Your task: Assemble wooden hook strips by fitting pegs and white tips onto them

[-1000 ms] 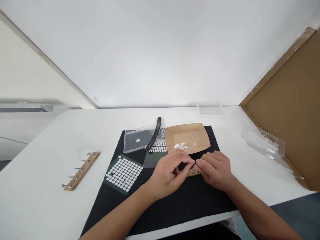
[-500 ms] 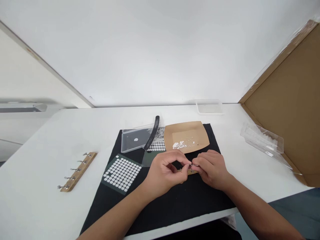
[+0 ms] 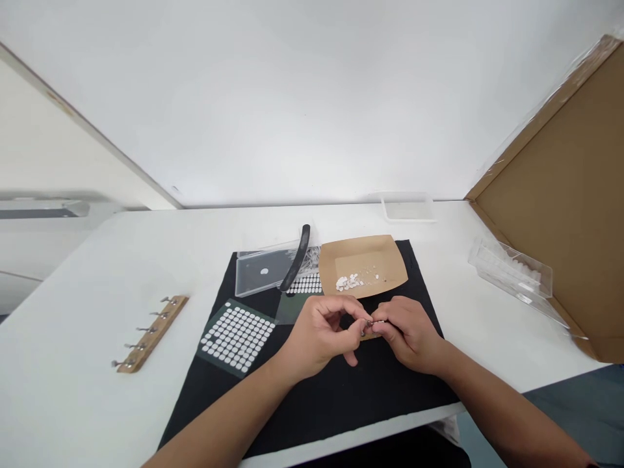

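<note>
My left hand is closed in a pinch, thumb and forefinger on one end of a small, dark, shiny metal piece. My right hand grips the other end of that piece between thumb and fingers, so the fingertips nearly meet. Its exact kind is too small and too covered to make out. Beneath the fingertips a bit of a wooden strip shows, mostly hidden by the hands. Both hands are over the black mat, just in front of the brown paper tray with white dots and bits in it.
A sheet of white round stickers lies left on the mat. Behind it are a clear plastic case and a curved black bar. A wooden strip with metal pegs lies far left. Clear boxes and cardboard stand right.
My left fingers have shifted slightly on the small metal piece, and the lower fingers have spread and dropped a little. My right hand has barely moved.
</note>
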